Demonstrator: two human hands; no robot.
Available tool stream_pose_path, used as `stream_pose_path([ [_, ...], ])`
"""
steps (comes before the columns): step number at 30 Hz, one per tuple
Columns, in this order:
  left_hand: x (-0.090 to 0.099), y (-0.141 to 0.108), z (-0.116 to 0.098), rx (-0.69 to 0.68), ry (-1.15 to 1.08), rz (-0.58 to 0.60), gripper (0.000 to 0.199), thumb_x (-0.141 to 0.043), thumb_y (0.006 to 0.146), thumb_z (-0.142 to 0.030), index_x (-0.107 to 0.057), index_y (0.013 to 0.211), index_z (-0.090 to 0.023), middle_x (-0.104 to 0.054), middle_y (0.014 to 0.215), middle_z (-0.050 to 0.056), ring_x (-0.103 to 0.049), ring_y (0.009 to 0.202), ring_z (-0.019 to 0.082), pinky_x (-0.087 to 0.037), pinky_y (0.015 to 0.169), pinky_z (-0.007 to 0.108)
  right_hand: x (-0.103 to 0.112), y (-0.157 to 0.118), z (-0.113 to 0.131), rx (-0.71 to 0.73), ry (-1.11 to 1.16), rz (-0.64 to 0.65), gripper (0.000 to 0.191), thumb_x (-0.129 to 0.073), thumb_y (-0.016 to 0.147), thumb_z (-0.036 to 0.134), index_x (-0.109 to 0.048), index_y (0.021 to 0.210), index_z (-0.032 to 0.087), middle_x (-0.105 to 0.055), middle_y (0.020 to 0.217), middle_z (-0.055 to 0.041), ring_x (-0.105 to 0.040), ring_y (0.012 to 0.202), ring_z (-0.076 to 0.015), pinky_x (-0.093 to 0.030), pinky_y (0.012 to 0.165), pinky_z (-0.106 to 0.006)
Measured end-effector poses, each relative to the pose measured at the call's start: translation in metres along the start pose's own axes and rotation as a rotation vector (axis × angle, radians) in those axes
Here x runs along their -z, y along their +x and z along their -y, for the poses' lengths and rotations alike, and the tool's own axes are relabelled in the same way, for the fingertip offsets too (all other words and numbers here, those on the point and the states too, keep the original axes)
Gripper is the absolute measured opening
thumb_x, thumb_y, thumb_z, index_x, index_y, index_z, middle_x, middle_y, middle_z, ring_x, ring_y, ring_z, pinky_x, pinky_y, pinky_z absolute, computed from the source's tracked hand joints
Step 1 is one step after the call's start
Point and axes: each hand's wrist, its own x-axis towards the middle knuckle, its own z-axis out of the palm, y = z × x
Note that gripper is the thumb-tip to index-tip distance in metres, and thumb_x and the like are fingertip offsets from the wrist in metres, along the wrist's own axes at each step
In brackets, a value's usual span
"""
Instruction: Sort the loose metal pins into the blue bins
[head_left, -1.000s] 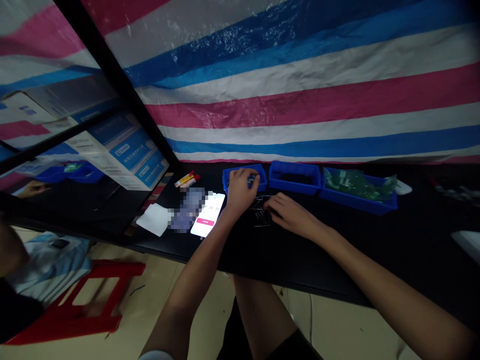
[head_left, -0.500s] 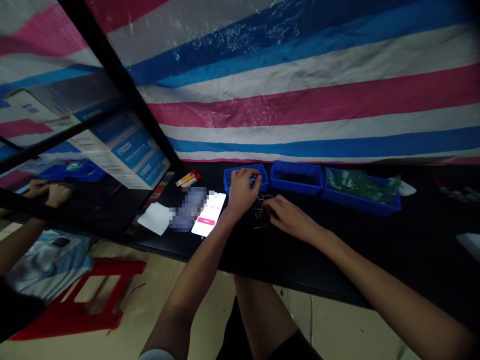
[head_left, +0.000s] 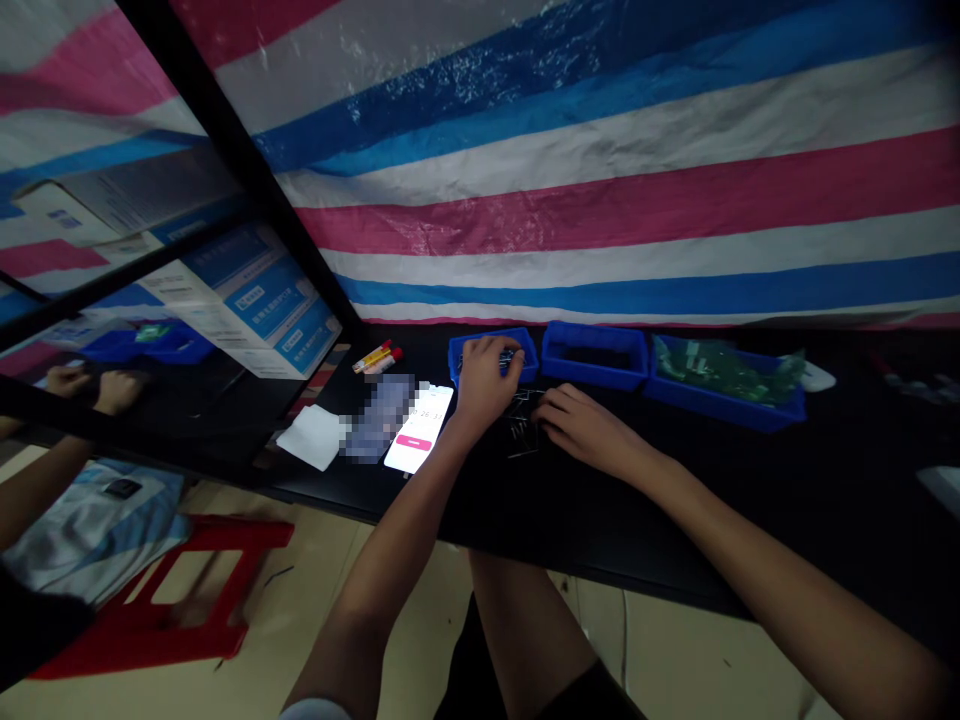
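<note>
My left hand (head_left: 484, 380) sits at the near rim of a small blue plastic bin (head_left: 525, 350), its fingers curled over dark small parts inside. Whether it grips any of them is hidden. My right hand (head_left: 589, 428) lies on the black tabletop (head_left: 570, 510), fingertips beside a loose scatter of thin metal pins (head_left: 521, 425). Nothing held in it shows. Beyond that hand stands a second, darker-filled blue bin (head_left: 595, 355), then a third blue bin (head_left: 724, 395) holding green circuit boards.
Left of my hands lie a lit smartphone (head_left: 417, 428), a pixelated blurred item (head_left: 382, 418), a white cloth (head_left: 311, 437) and a red-capped tube (head_left: 373, 357). A black-framed mirror (head_left: 150, 300) reflects the table. A striped tarp (head_left: 600, 200) hangs behind; a red stool (head_left: 172, 600) stands below.
The whole view has drifted slightly, with the bins sitting a little further right. Both hands stay in about the same place relative to the bin and the pins.
</note>
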Motion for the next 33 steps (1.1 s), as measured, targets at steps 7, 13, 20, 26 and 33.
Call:
stream_pose_path([
  [7, 0.000, 0.000, 0.000, -0.009, 0.017, -0.005, 0.016, -0.052, 0.095, -0.027, -0.066, 0.099, -0.020, -0.070, 0.104, 0.004, -0.058, 0.103, 0.021, -0.040, 0.096, 0.036, -0.002, -0.004, -0.011, 0.038, -0.088, 0.028, 0.017, -0.050, 0.094, 0.016, -0.067, 0.097, 0.019, -0.061, 0.098, -0.0099, -0.050, 0.091, -0.0230, -0.047, 0.078, -0.036],
  [13, 0.001, 0.000, 0.000, 0.004, 0.032, 0.016, 0.017, -0.052, 0.095, -0.028, -0.066, 0.100, -0.020, -0.070, 0.106, 0.004, -0.058, 0.104, 0.022, -0.041, 0.097, 0.036, 0.003, -0.005, -0.013, 0.025, -0.112, 0.054, 0.016, -0.052, 0.095, 0.022, -0.068, 0.097, 0.021, -0.061, 0.100, -0.0096, -0.051, 0.094, -0.0232, -0.047, 0.078, -0.036],
  [20, 0.000, 0.000, -0.001, 0.018, 0.016, 0.020, 0.017, -0.052, 0.095, -0.028, -0.066, 0.099, -0.020, -0.070, 0.105, 0.004, -0.057, 0.104, 0.022, -0.040, 0.096, 0.036, 0.003, -0.005, -0.011, 0.009, -0.050, 0.064, 0.016, -0.051, 0.094, 0.017, -0.067, 0.094, 0.021, -0.063, 0.099, -0.0091, -0.053, 0.094, -0.0226, -0.047, 0.080, -0.036],
  [26, -0.001, 0.000, 0.000, 0.018, -0.014, 0.015, 0.016, -0.053, 0.094, -0.027, -0.067, 0.098, -0.020, -0.070, 0.104, 0.005, -0.058, 0.103, 0.023, -0.041, 0.097, 0.038, 0.010, -0.003, -0.014, -0.061, 0.112, 0.039, 0.017, -0.046, 0.096, 0.021, -0.063, 0.095, 0.022, -0.064, 0.096, -0.0085, -0.054, 0.091, -0.0233, -0.047, 0.081, -0.038],
  [33, 0.006, 0.001, -0.009, -0.046, -0.086, 0.042, 0.018, -0.052, 0.096, -0.029, -0.067, 0.095, -0.020, -0.072, 0.099, 0.004, -0.060, 0.097, 0.020, -0.042, 0.093, 0.036, 0.025, 0.000, -0.004, -0.246, 0.242, -0.220, 0.014, -0.048, 0.097, 0.028, -0.060, 0.096, 0.023, -0.065, 0.094, -0.0074, -0.056, 0.092, -0.0241, -0.046, 0.082, -0.040],
])
